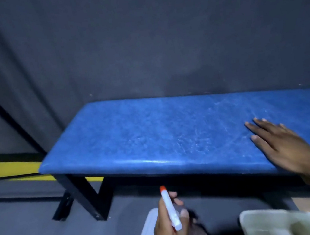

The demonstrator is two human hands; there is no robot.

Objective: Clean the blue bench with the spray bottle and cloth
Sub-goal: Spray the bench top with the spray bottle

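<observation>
The blue bench [152,135] has a padded, shiny blue seat on black metal legs and stands against a dark grey wall. My left hand [171,231] is low at the bottom centre, shut on the spray bottle [170,210]; its white head with an orange nozzle tip points up toward the bench's front edge. My right hand [280,146] lies flat on the right part of the seat, fingers spread, holding nothing. No cloth is plainly visible.
A pale plastic tub [278,223] sits on the floor at the bottom right. A yellow and black strip [5,168] runs along the floor at the left, beside a black diagonal bar [1,112]. Grey floor lies in front of the bench.
</observation>
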